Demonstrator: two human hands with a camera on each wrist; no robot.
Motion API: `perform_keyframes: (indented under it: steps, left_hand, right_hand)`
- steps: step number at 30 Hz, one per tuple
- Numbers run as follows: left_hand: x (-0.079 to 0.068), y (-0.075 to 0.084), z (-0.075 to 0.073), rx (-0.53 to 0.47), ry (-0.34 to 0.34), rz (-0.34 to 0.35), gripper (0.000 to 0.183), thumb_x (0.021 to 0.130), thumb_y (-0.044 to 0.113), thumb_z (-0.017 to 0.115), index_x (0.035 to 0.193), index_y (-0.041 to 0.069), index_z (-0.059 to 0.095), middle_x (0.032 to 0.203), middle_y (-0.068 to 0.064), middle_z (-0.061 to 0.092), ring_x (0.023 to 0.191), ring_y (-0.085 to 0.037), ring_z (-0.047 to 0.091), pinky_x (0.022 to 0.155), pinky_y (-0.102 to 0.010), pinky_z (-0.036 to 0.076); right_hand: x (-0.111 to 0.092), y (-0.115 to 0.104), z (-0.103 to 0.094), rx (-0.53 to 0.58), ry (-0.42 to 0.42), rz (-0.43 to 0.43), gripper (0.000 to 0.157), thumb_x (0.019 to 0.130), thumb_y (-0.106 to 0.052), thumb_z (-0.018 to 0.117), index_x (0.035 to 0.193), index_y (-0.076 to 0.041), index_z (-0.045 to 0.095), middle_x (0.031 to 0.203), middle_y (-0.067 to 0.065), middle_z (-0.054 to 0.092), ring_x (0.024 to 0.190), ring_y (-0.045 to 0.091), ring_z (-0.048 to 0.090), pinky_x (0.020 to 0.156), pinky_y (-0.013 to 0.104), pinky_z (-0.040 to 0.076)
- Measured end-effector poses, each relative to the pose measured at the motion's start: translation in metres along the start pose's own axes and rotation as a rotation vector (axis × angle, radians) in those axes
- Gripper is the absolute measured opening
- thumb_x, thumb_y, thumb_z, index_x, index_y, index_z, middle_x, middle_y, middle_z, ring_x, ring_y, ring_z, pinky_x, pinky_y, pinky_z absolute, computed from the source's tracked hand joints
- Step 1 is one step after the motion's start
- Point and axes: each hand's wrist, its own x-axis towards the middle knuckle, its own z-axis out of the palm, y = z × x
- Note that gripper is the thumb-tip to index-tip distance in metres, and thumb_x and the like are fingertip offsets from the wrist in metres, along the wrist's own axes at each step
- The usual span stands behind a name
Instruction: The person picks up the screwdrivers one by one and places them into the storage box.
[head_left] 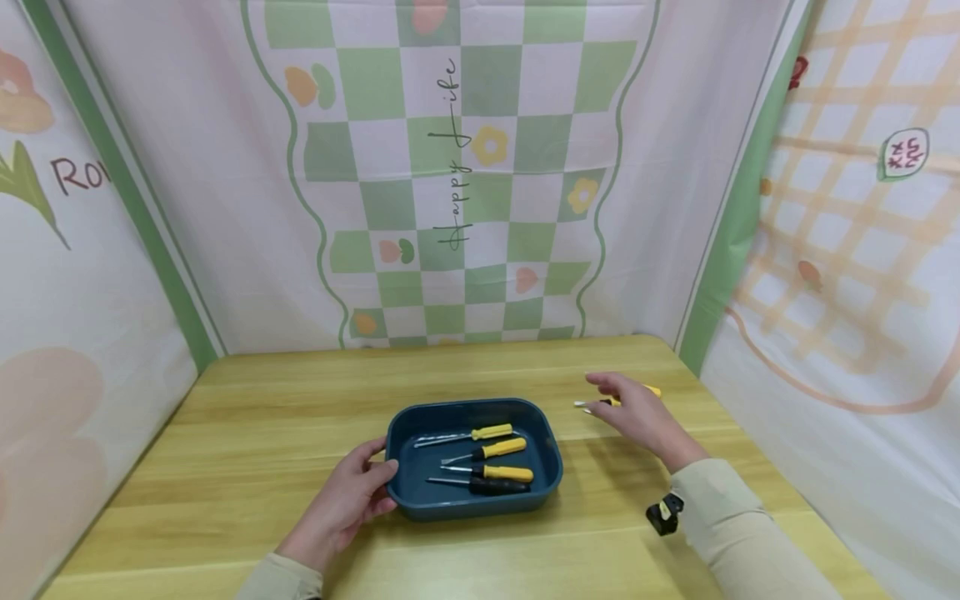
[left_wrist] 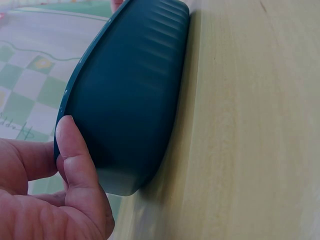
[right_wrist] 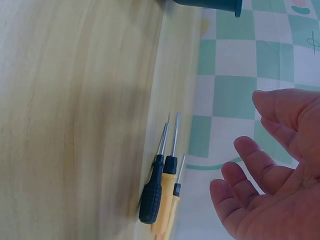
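Screwdrivers [head_left: 504,448], 4 of them, lie in the blue tray [head_left: 480,506] on the tabletop [head_left: 285,417]. The left hand [head_left: 351,493] grips the tray's left end; the right hand [head_left: 637,417], fingers loosely extended, is near other screwdrivers [right_wrist: 151,197].

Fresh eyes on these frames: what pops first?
First, the dark blue tray on the wooden table, with four screwdrivers inside and the left grip holding its left end. Then more screwdrivers near the right grip, to the tray's right. Behind everything, the checkered "Happy Life" cloth.
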Motion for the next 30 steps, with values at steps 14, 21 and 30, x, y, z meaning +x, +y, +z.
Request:
perform_keyframes:
  steps: [14,21,30]
  left_hand:
    - [0.001,0.0,-0.002,0.017,-0.007,-0.016,0.053,0.108,0.013,0.056,0.158,0.005,0.038,0.119,-0.02,0.057,0.074,-0.018,0.061,0.062,-0.024,0.059]
    - [0.002,0.0,-0.002,0.014,-0.008,-0.011,0.054,0.108,0.013,0.056,0.158,0.005,0.039,0.117,-0.019,0.058,0.074,-0.017,0.062,0.061,-0.024,0.059]
    - [0.002,0.002,-0.002,0.021,-0.008,-0.03,0.052,0.108,0.013,0.055,0.157,0.007,0.039,0.12,-0.02,0.057,0.075,-0.017,0.062,0.063,-0.024,0.059]
  right_hand:
    - [0.0,0.006,0.002,0.004,-0.032,0.034,0.05,0.102,-0.021,0.066,0.146,0.0,0.055,0.143,0.028,0.059,0.132,0.05,0.055,0.105,0.064,0.049]
    - [0.001,0.008,0.004,-0.009,-0.045,0.035,0.047,0.101,-0.018,0.066,0.142,0.003,0.057,0.139,0.03,0.061,0.129,0.05,0.057,0.104,0.064,0.049]
    - [0.001,0.012,0.006,-0.007,-0.067,0.054,0.046,0.1,-0.014,0.067,0.142,0.003,0.058,0.134,0.034,0.061,0.125,0.051,0.059,0.103,0.065,0.048]
